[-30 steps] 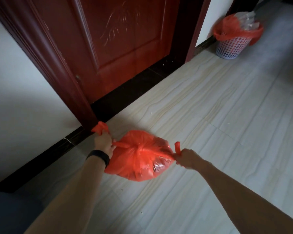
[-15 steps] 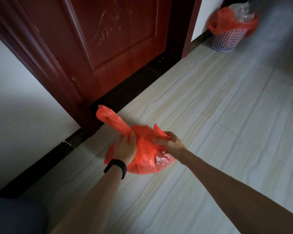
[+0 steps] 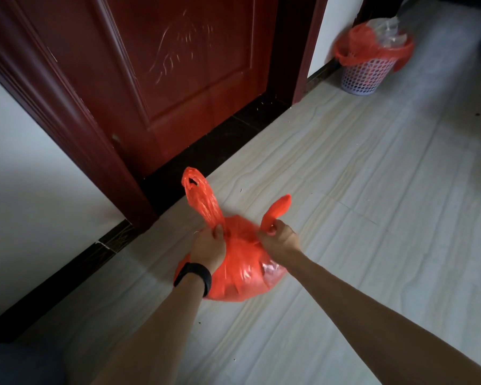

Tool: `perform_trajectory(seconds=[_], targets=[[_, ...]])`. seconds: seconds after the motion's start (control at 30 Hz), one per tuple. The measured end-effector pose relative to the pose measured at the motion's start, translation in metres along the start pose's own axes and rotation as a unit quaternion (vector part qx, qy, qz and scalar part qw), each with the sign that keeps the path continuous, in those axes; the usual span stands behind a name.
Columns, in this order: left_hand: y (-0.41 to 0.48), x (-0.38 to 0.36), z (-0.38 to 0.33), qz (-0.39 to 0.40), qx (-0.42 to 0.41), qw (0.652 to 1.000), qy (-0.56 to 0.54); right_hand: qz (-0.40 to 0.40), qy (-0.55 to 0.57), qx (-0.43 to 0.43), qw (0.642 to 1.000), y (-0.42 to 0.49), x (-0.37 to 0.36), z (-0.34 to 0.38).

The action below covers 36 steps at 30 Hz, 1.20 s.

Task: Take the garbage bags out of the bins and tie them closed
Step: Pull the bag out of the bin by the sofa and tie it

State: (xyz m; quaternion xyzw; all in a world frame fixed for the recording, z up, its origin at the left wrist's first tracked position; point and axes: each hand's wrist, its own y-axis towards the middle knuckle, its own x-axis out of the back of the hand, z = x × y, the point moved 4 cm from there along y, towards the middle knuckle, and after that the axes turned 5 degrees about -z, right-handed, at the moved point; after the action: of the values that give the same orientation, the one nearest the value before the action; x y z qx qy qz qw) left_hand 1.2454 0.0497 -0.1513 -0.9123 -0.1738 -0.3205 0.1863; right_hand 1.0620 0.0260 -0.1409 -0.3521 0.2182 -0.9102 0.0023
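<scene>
No legible text, label, brand, number or sign anywhere in view.

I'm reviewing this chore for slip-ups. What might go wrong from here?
1. The left hand and right hand grip the thin handles of the bag; a hard pull might tear the film.
2. Both handles stand apart, uncrossed, so the top may loosen if released now.
3. The bin by the wall holds a second bag heaped above its rim; lifting it could spill rubbish.
</scene>
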Motion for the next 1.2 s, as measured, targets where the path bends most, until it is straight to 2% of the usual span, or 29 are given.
perform_trajectory(seconds=[0.1,0.17,0.23,0.33,0.43,0.53,0.63,0.73,0.83,0.9,0.97,1.07,1.17,1.2], targets=[[0.004,-0.003,0.011,-0.004,0.051,0.998,-0.020,-0.013,-0.065,0.062,0.996,-0.001,-0.003,-0.010],[0.006,-0.004,0.013,-0.002,0.048,0.998,-0.026,-0.020,-0.072,0.115,0.991,-0.003,-0.003,-0.010],[0.008,-0.006,0.011,0.010,0.018,0.999,-0.031,-0.043,-0.052,0.177,0.982,-0.008,-0.002,-0.005],[0.005,-0.008,-0.003,0.025,-0.062,0.997,0.027,-0.058,-0.033,0.242,0.968,-0.018,-0.002,0.011],[0.002,-0.015,-0.010,0.024,-0.141,0.985,0.098,-0.088,0.039,0.200,0.975,-0.022,0.002,0.024],[0.000,-0.022,-0.009,0.042,-0.168,0.976,0.136,-0.104,0.108,0.102,0.983,-0.013,0.004,0.023],[-0.007,-0.025,-0.015,0.042,-0.208,0.962,0.170,-0.088,0.203,0.015,0.975,-0.005,0.005,0.016],[-0.017,-0.024,-0.026,0.007,-0.270,0.951,0.152,-0.059,0.252,-0.005,0.966,-0.002,0.009,0.019],[-0.027,-0.020,-0.041,-0.050,-0.300,0.947,0.106,-0.045,0.342,-0.092,0.934,-0.005,0.013,0.017],[-0.030,-0.024,-0.048,-0.065,-0.324,0.938,0.104,-0.039,0.357,-0.132,0.924,-0.005,0.012,0.012],[-0.030,-0.022,-0.052,-0.083,-0.311,0.942,0.097,-0.024,0.378,-0.162,0.911,-0.006,0.009,0.009],[-0.024,-0.018,-0.051,-0.075,-0.233,0.969,0.022,0.011,0.448,-0.187,0.874,-0.005,0.007,0.012],[-0.014,-0.017,-0.037,-0.027,-0.114,0.991,-0.061,0.061,0.533,-0.166,0.828,-0.007,0.001,0.023],[-0.012,-0.016,-0.034,-0.016,-0.096,0.993,-0.069,0.072,0.529,-0.145,0.833,-0.008,-0.002,0.023]])
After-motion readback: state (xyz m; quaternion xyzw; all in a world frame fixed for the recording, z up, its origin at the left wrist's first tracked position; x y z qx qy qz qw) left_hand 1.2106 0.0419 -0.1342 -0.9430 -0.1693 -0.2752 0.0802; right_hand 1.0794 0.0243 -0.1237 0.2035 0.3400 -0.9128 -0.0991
